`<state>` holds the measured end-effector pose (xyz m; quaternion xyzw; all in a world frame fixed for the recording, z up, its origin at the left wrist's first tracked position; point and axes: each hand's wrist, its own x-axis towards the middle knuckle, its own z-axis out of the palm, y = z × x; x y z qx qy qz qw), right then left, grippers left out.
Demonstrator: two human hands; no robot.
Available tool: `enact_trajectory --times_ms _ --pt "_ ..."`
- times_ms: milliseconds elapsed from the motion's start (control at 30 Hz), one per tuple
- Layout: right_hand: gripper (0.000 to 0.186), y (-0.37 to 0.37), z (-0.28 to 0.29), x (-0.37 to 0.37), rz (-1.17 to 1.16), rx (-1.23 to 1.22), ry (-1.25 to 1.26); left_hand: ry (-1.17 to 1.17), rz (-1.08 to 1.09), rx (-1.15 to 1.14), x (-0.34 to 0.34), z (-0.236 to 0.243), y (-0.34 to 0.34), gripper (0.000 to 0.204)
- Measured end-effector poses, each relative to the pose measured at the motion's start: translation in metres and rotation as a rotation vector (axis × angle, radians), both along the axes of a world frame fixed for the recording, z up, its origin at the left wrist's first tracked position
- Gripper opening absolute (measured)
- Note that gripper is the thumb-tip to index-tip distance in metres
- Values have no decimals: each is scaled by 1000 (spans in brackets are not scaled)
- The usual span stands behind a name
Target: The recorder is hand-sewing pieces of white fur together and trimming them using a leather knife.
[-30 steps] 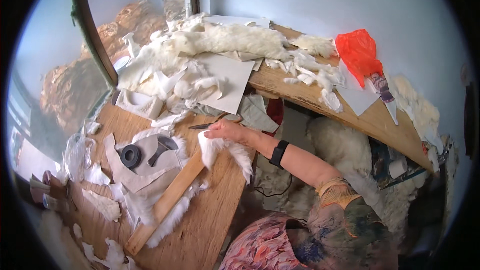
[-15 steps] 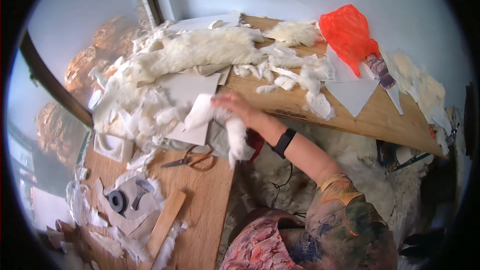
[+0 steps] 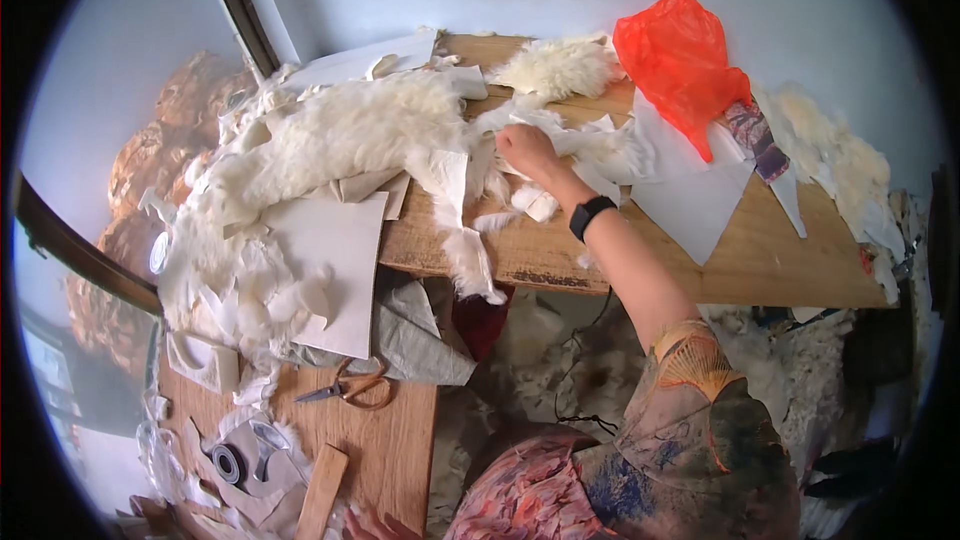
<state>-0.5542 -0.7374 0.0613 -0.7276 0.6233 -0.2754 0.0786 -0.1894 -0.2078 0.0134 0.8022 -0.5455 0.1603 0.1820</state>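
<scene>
My right hand (image 3: pixel 527 153) reaches onto the raised back bench (image 3: pixel 710 282), its fingers curled down among white fur scraps (image 3: pixel 595 145); what they grip is hidden. Left of it lie a long fleecy pelt (image 3: pixel 340 120) and a narrow fur piece (image 3: pixel 465 260) draped over the bench's front edge. My left hand (image 3: pixel 380 525) shows only at the bottom edge, fingers apart, beside a wooden strip (image 3: pixel 320 490) on the lower wooden table (image 3: pixel 390 440). Scissors (image 3: pixel 365 390) with looped handles lie farther up that table.
A red plastic bag (image 3: pixel 670 60) lies at the back right. Grey board (image 3: pixel 340 250) sits among scraps at left. A black tape roll (image 3: pixel 229 451) lies lower left. Below the bench are more fleece and a dark cord. Wrapped bundles (image 3: pixel 160 140) stand behind the glass at left.
My right hand has moved up and back from the lower table with white fur, which now drapes over the bench edge. My left hand has appeared at the bottom. The view has shifted.
</scene>
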Motion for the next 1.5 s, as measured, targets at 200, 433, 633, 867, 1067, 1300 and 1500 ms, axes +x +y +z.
enact_trajectory --times_ms 200,433,633,867,1067,1300,1500 --pt "25 -49 -21 11 -239 -90 53 287 -17 119 -21 -33 -17 35" --pt "16 -82 -23 0 -251 -152 246 527 54 123 -21 -44 -20 32" --pt "17 -52 57 -4 55 13 -859 385 -18 46 -24 -15 -34 29" --pt "12 -7 84 -7 211 88 -1439 182 -200 61 -25 14 -62 36" --pt "19 -41 66 -88 -5 -241 -1333 232 -207 50 -31 9 -60 38" --pt "30 -38 20 -54 -142 -536 -271 343 -122 91 -36 0 -54 34" --pt "18 -31 -45 20 228 -266 177 173 -151 160 -44 11 -65 33"
